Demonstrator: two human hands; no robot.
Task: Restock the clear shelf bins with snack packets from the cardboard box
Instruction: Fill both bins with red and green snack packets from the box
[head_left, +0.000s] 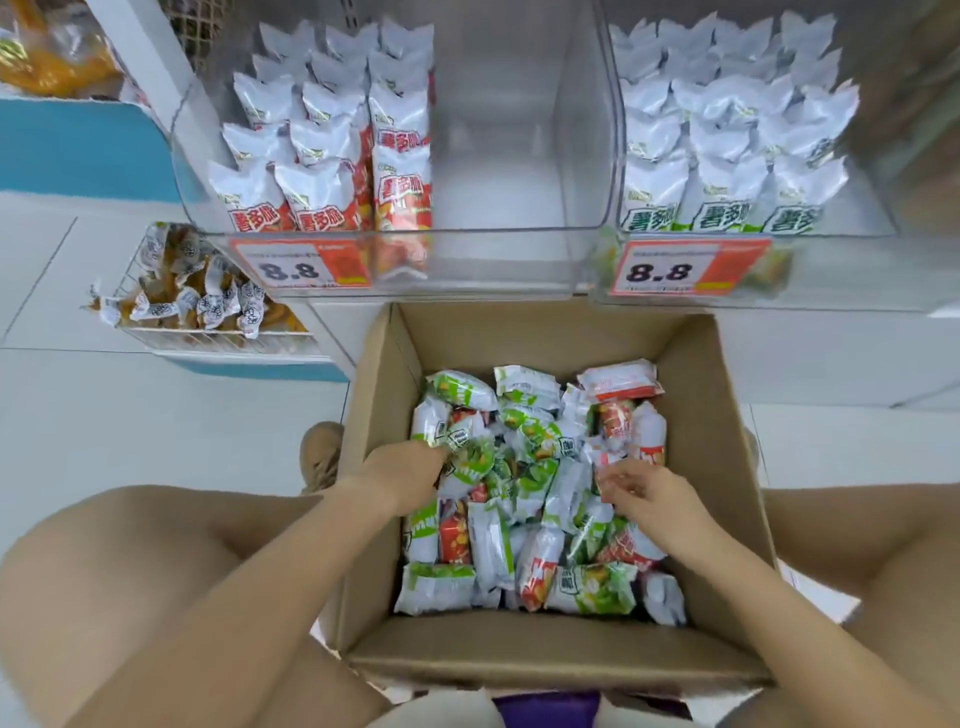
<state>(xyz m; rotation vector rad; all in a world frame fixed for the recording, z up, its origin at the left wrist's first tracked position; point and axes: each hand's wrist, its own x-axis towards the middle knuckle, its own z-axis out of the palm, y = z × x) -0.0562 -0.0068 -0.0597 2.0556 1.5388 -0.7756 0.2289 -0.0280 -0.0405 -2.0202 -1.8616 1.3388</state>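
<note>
Under you is a pale tiled floor (156, 431), and on it sits an open brown cardboard box (545, 654) between your bare knees. Inside the box lies a loose pile of small snack packets (524, 499), white with green or red print.

Your left hand (402, 475) reaches into the left side of the pile. Its fingertips are buried among green packets, so you cannot tell if it holds one. Your right hand (644, 488) is over the right side of the pile with its fingers curled at a red and white packet (608, 462), but the grip is not clear.

Right behind the box stand two clear plastic shelf bins. The left clear bin (519, 249) has rows of upright red and white packets (322, 156) on its left side only. The right clear bin (857, 260) is packed with upright green and white packets (727, 150). Each bin front has an orange price tag (304, 262) reading 8.8.

Off to the left, a low white wire basket (223, 338) holds wrapped sweets. One tan shoe (319, 454) shows beside the box.
</note>
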